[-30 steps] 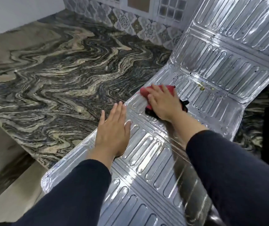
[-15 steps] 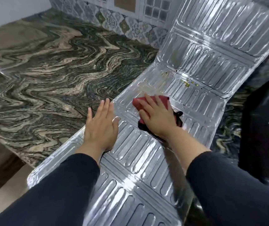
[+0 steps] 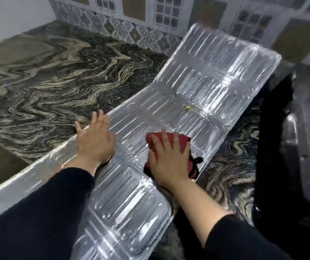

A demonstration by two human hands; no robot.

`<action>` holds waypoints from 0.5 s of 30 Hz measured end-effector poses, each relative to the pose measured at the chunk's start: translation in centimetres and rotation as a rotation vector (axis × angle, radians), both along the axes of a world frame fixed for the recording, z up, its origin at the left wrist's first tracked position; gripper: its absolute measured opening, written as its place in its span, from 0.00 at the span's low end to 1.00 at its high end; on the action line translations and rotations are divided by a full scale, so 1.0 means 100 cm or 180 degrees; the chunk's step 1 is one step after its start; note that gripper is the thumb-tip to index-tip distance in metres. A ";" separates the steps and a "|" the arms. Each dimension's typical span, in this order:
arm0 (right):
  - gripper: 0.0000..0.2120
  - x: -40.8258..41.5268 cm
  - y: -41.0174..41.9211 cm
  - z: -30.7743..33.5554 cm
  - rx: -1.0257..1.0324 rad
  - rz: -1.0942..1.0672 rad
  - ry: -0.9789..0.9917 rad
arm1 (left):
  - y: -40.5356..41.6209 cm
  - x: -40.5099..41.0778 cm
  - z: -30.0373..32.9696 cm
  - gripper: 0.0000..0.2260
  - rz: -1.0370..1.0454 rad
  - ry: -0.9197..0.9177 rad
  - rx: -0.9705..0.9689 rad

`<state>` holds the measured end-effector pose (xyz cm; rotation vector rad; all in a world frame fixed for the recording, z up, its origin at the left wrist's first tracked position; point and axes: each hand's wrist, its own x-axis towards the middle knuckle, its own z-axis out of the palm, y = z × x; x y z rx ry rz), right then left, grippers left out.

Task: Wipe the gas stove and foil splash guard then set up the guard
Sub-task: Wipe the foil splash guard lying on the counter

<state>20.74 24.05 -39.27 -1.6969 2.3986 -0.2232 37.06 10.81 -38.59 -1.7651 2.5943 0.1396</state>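
Observation:
The ribbed foil splash guard (image 3: 193,91) lies unfolded across the marbled counter, its far panel bent upward toward the tiled wall. A few small yellowish and dark specks sit near its middle fold. My left hand (image 3: 94,139) rests flat with fingers spread on the guard's left edge. My right hand (image 3: 169,158) presses a red cloth (image 3: 180,141) with a black part onto the guard near its right edge. The black gas stove (image 3: 304,139) shows at the right, partly cut off by the frame.
Dark swirled marble counter (image 3: 56,79) stretches left and behind the guard. A patterned tile backsplash (image 3: 131,30) runs along the back wall. The counter's front edge drops away at lower left. My dark sleeves cover the guard's near end.
My right hand with the cloth has slid back toward me and to the guard's right edge. The view has swung right, bringing the stove into sight. My left hand stays on the guard's left edge.

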 end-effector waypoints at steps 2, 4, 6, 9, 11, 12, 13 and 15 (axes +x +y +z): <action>0.29 0.022 0.006 -0.002 0.0007 0.0144 0.0023 | 0.005 -0.009 0.001 0.27 -0.0157 0.0029 -0.0014; 0.31 0.032 0.011 -0.002 -0.0045 0.0273 0.0043 | 0.009 -0.021 0.000 0.27 -0.0214 0.0144 0.0061; 0.29 0.033 0.014 -0.001 -0.0130 0.0351 0.0052 | 0.010 -0.029 -0.003 0.26 -0.0213 0.0203 0.0077; 0.25 0.023 0.015 0.000 -0.0186 0.0559 -0.0011 | 0.008 -0.031 -0.013 0.27 -0.0219 0.0166 0.0036; 0.23 0.004 0.009 0.003 -0.0211 0.0784 0.0007 | 0.006 -0.030 -0.016 0.27 -0.0257 0.0196 0.0033; 0.23 -0.008 0.002 0.003 -0.0166 0.0881 0.0039 | 0.006 -0.030 -0.017 0.27 -0.0281 0.0209 0.0036; 0.23 -0.022 -0.008 0.004 -0.0102 0.0939 0.0077 | 0.006 -0.029 -0.018 0.27 -0.0297 0.0214 0.0033; 0.23 -0.054 -0.033 0.004 0.0003 0.0890 0.0150 | 0.006 -0.028 -0.019 0.27 -0.0315 0.0204 0.0015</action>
